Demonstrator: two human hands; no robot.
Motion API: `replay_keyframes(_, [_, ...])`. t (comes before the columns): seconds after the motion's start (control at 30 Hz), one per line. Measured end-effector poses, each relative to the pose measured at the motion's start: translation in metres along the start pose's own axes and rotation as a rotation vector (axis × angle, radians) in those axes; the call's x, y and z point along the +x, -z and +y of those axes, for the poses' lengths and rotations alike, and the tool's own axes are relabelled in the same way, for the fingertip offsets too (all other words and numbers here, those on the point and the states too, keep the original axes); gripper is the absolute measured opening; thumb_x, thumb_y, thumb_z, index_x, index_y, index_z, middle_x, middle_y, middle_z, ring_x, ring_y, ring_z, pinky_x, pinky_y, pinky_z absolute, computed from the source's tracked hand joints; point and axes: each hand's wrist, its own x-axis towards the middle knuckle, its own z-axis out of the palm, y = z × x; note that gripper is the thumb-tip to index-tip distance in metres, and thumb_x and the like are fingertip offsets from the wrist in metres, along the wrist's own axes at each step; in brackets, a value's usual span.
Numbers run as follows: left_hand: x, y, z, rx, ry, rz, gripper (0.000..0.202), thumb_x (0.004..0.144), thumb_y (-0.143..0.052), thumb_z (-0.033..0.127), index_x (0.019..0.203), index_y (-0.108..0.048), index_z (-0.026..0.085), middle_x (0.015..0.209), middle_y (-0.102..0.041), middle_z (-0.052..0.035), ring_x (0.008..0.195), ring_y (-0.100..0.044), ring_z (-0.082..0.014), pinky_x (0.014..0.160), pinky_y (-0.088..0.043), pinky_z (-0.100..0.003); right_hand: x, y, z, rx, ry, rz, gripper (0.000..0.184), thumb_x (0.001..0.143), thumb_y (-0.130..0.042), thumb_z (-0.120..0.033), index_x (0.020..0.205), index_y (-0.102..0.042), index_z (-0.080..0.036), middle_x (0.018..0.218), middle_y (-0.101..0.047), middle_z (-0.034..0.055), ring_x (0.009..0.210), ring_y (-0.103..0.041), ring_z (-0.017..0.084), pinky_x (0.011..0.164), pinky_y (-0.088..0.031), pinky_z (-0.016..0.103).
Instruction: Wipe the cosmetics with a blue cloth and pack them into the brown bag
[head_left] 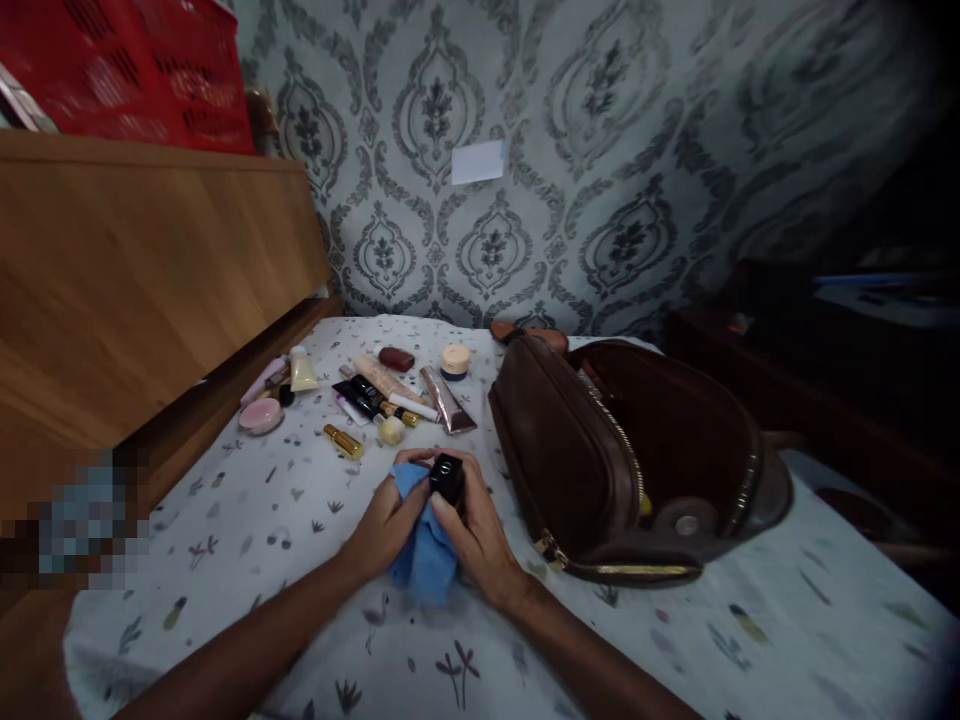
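My left hand [390, 520] is closed on a blue cloth [424, 560], which hangs down between my two hands. In my right hand [480, 530] is a small black cosmetic item with a square top [447, 476], gripped by the fingers and thumb; its lower part is hidden. The cloth is against the left side of this item. Just beyond my hands lie a gold lipstick tube [344, 441], a small round pale-yellow item [391, 431], a metallic pink squeeze tube [448, 402] and several other tubes in a loose pile.
An unzipped brown leather bag [570, 460] stands on the right. A pink compact [261, 416] and a cream tube [303, 370] lie left; a jar [454, 362] sits at the back. Wooden furniture [165, 260] carrying a red basket [135, 80] borders the left side.
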Motion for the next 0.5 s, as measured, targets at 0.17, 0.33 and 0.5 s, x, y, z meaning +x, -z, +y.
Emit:
replay_keyframes(0.17, [0.002,-0.001,0.0,-0.055,0.125,-0.057,0.052,0.086,-0.057,0.064,0.116,-0.063,0.022,0.111,-0.069,-0.0077,0.119,-0.057,-0.0266,0.111,-0.038,-0.041,-0.003,0.0,-0.001,0.103,-0.007,-0.024,0.047,0.098,-0.046,-0.044,0.137,-0.04,-0.019,0.138,-0.048,0.0151,0.131,-0.046,0.027,0.112,-0.036,0.044])
replay_keyframes(0.33, [0.0,0.002,-0.007,-0.128,0.285,-0.007,0.056,0.075,-0.066,0.068,0.105,-0.068,0.02,0.105,-0.071,-0.0076,0.114,-0.06,-0.0281,0.103,-0.045,-0.039,-0.002,0.0,-0.005,0.087,0.025,-0.017,0.042,0.097,-0.048,-0.044,0.131,-0.049,-0.019,0.139,-0.047,0.0147,0.136,-0.041,0.027,0.115,-0.033,0.044])
replay_keyframes(0.5, [-0.001,0.002,-0.008,-0.213,0.291,0.076,0.058,0.061,-0.082,0.058,0.099,-0.067,0.018,0.104,-0.073,-0.0067,0.107,-0.064,-0.0287,0.094,-0.05,-0.036,0.0,0.004,-0.013,-0.022,0.034,-0.001,0.038,0.09,-0.06,-0.041,0.121,-0.06,-0.019,0.132,-0.05,0.0134,0.134,-0.041,0.027,0.114,-0.034,0.043])
